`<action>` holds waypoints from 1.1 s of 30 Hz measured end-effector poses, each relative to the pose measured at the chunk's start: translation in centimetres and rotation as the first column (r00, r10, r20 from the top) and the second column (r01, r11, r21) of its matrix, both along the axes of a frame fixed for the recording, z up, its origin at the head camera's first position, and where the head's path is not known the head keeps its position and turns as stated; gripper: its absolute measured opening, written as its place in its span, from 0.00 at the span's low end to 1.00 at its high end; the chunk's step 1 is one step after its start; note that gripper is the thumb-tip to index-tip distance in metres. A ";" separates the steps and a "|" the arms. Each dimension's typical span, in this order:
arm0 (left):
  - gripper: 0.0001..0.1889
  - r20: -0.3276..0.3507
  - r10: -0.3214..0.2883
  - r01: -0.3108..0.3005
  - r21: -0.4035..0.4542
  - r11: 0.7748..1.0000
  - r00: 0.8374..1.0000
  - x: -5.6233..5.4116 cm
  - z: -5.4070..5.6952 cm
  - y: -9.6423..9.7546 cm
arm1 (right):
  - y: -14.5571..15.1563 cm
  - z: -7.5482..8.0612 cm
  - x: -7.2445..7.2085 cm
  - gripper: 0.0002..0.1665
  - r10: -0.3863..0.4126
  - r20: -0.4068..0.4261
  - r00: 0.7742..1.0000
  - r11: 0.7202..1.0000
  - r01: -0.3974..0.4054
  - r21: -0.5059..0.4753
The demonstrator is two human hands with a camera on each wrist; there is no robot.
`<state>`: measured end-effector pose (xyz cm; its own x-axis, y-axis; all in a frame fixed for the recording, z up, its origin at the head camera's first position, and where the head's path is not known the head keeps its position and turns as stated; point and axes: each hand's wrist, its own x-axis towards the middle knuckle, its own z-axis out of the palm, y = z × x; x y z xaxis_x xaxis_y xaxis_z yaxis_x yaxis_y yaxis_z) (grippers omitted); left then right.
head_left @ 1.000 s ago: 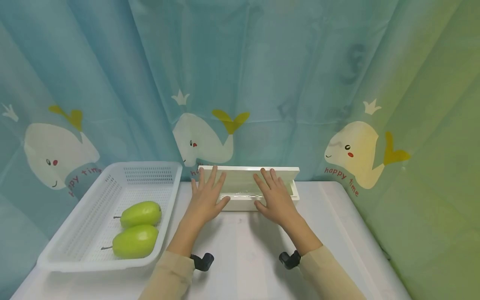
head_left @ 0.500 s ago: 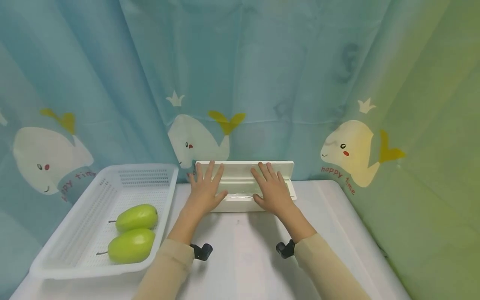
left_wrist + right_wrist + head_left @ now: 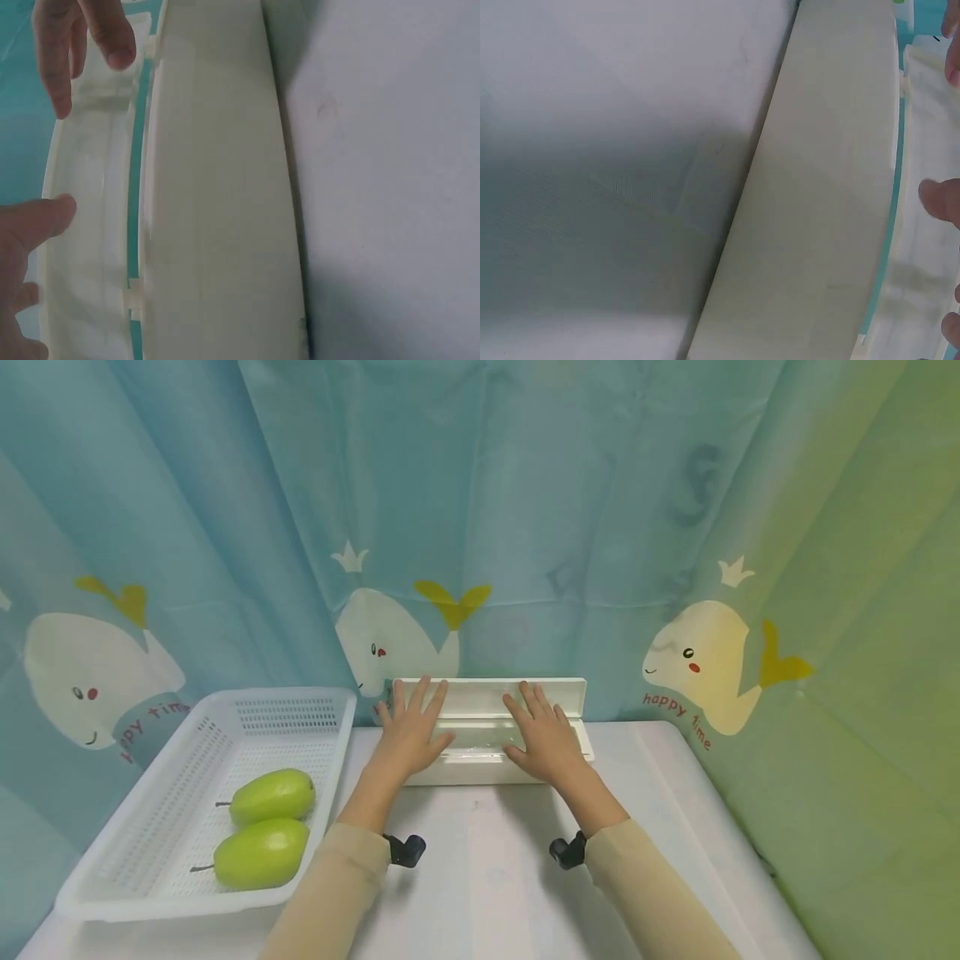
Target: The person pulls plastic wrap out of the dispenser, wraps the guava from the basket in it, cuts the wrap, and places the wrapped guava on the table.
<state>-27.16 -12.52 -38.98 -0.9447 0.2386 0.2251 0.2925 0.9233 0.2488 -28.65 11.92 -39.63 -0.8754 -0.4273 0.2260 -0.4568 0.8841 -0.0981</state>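
Observation:
A long white box [image 3: 480,771] stands at the back of the table, its hinged lid [image 3: 480,697] tilted up against the curtain side. My left hand [image 3: 408,742] spreads its fingers over the left part of the box, fingertips at the lid's upper edge. Likewise the right hand [image 3: 546,739] lies with fingers spread over the right part, its fingertips close to the lid's top. In the left wrist view, the lid [image 3: 94,172] joins the box front [image 3: 217,180] by small hinge tabs, and both thumbs show. The right wrist view shows the same box [image 3: 810,180] with fingertips beside the lid.
To the left stands a white plastic basket [image 3: 135,906] with two green pear-like fruits, one [image 3: 272,797] behind the other [image 3: 262,853]. A blue curtain [image 3: 525,527] with whale prints hangs behind the white table [image 3: 480,885]; a green curtain [image 3: 862,735] closes the right side.
The lid has swung further back, showing more of the box's inside. Both hands have followed it with fingers spread, and the head view has shifted slightly.

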 end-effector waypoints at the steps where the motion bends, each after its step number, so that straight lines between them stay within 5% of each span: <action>1: 0.43 0.003 0.001 -0.001 0.008 1.000 1.000 -0.1 0.0 0.0 | -0.1 0.0 0.0 0.48 -0.004 0.012 1.000 1.000 0.004 -0.004; 14: 0.42 0.064 0.011 -0.011 0.006 1.000 0.998 -1.0 -0.8 0.1 | 0.0 -0.8 -1.3 0.50 -0.044 0.142 0.989 0.999 0.043 0.011; 20: 0.38 0.076 0.000 -0.001 0.013 1.000 0.997 -0.4 -1.7 0.1 | 0.3 -1.3 -1.2 0.49 -0.049 0.156 0.986 0.999 0.052 -0.011; 25: 0.31 0.078 0.029 -0.032 0.035 0.999 0.996 0.4 -2.7 -0.5 | 1.0 -2.2 -0.9 0.45 -0.001 0.099 0.995 0.998 0.007 -0.060; 33: 0.30 -0.040 0.089 -0.085 0.106 0.991 0.995 1.3 -4.4 -2.4 | 2.3 -4.2 -0.6 0.24 0.013 -0.080 0.997 0.982 -0.027 -0.185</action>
